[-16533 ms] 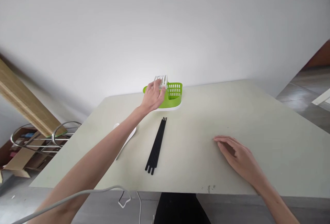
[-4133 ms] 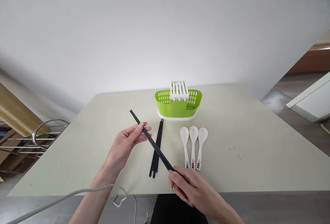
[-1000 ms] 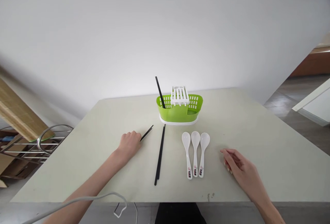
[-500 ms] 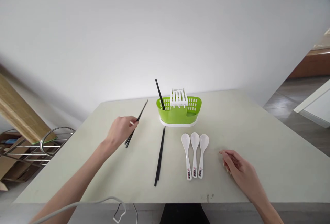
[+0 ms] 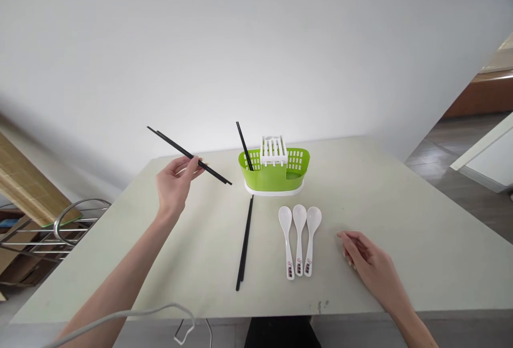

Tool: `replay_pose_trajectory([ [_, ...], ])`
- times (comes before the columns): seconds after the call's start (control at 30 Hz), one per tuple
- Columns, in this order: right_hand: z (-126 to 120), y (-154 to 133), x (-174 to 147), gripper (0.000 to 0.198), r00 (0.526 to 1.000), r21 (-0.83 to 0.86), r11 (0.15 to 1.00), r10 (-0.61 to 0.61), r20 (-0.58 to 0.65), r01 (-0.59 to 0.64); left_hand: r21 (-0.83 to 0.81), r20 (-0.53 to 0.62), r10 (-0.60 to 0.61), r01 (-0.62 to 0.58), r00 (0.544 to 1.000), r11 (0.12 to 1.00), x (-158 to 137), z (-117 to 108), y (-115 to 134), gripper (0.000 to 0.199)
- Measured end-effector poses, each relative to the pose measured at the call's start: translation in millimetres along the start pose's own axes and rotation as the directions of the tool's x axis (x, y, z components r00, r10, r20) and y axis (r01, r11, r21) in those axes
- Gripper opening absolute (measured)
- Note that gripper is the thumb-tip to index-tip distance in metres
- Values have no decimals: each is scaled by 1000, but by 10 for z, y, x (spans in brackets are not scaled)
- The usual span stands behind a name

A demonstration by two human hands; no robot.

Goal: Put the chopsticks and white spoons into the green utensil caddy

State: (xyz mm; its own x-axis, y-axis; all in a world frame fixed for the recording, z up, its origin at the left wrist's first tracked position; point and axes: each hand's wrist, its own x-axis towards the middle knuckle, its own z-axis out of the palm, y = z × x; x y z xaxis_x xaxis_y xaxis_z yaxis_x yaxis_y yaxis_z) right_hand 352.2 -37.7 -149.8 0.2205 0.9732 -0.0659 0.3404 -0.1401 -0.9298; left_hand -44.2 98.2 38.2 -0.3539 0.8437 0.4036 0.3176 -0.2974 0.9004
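My left hand (image 5: 176, 179) is closed on a pair of black chopsticks (image 5: 182, 150), gripped near their middle. They are raised above the table and slant down to the right, their lower ends left of a green basket (image 5: 272, 179). Another pair of chopsticks (image 5: 244, 147) leans upright in the basket's left part. A third pair (image 5: 245, 244) lies on the table in front of the basket. My right hand (image 5: 368, 262) rests on the table with its fingers loosely curled and nothing in them. To its left, three white spoons (image 5: 299, 241) lie side by side, bowls away from me.
A white slatted rack (image 5: 274, 150) sits on the middle of the basket, close to the wall (image 5: 256, 59). A pale cable (image 5: 152, 311) crosses my left forearm at the front table edge. Left of the table (image 5: 192, 268) stands a metal rack (image 5: 68, 230).
My left hand has lifted its chopsticks off the table, up and to the left. They have turned from slanting up-right to slanting down-right. My right hand has stayed in place.
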Motion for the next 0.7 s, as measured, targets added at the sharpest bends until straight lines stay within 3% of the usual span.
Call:
replay_pose_trajectory([
  [0.2,-2,-39,-13,49,1000,5,1000,8,-15,-8,-39,16,-1,2,1000,999,72,26,-67,43],
  [0.47,-9,-42,-14,50,1000,-8,1000,0,-6,-1,337,116,-28,-13,993,941,-149,-49,-434,38],
  [0.7,-4,15,-20,50,1000,-18,1000,-11,-10,10,379,180,10,-78,984,922,-209,-31,-523,40],
])
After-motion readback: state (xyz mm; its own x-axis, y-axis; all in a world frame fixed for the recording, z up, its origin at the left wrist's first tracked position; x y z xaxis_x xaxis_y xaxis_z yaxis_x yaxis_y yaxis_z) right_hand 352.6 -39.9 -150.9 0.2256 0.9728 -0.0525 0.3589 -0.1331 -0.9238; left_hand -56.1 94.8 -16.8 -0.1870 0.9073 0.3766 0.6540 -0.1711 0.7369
